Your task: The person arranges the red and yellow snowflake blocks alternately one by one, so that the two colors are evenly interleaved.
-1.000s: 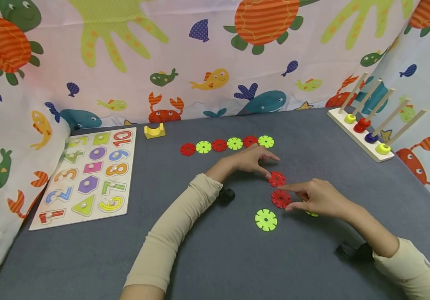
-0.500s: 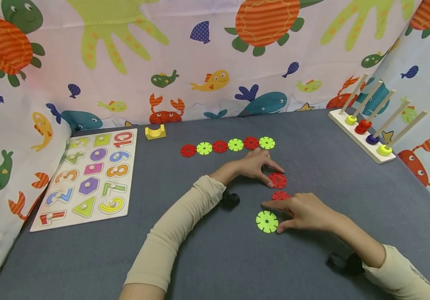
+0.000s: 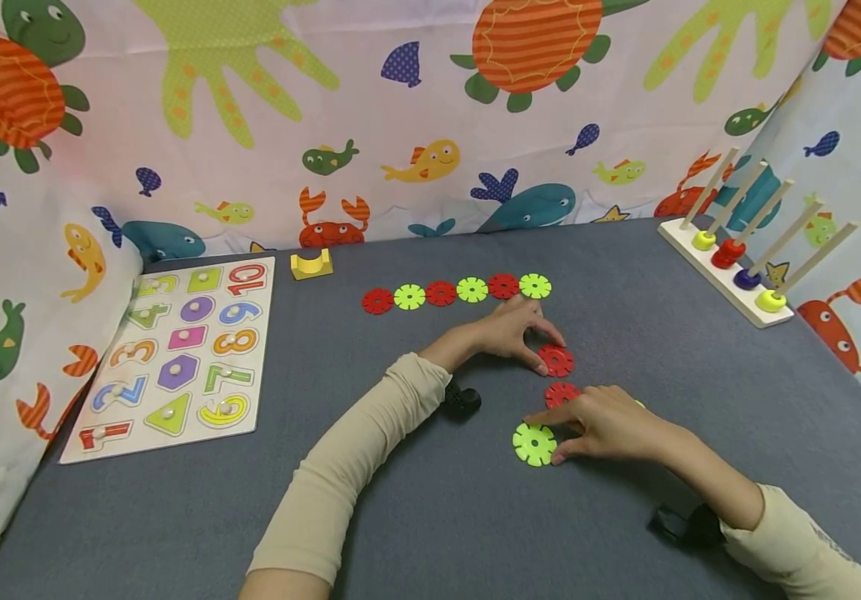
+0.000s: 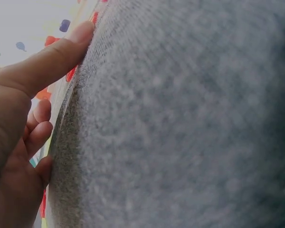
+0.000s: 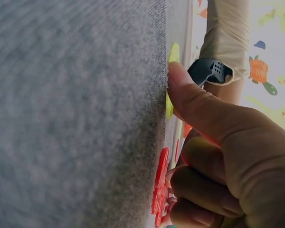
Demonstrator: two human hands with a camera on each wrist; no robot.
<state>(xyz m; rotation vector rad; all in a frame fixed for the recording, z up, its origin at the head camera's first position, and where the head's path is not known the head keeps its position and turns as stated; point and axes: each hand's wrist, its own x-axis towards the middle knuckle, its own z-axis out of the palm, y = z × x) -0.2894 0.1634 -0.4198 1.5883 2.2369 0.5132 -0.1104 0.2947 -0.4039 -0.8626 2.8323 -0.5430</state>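
Observation:
My left hand [image 3: 508, 333] pinches the edges of a red notched disc [image 3: 559, 362] between thumb and index finger, flat on the table. In the left wrist view its thumb [image 4: 61, 59] lies along the cloth. Nearer to me, my right hand [image 3: 618, 423] holds a yellow-green notched disc [image 3: 533, 446] by its rim with thumb and index finger; this disc [image 5: 169, 105] shows edge-on in the right wrist view. Between the hands lies another red notched disc [image 3: 561, 394], partly covered by my right hand. A sliver of yellow-green shows behind the right knuckles.
Beyond my left hand runs a row of alternating red and yellow-green discs [image 3: 441, 293]. A number-and-shape puzzle board [image 3: 261, 350] lies left, with a yellow block [image 3: 312, 265] near its top corner. A peg stacker [image 3: 763, 317] stands at the back right. Patterned cloth [image 3: 250, 183] surrounds the table.
My right hand has moved from beside the middle red disc down to the yellow-green disc, and its index finger has drawn in to the rim. My left fingers have come onto the upper red disc.

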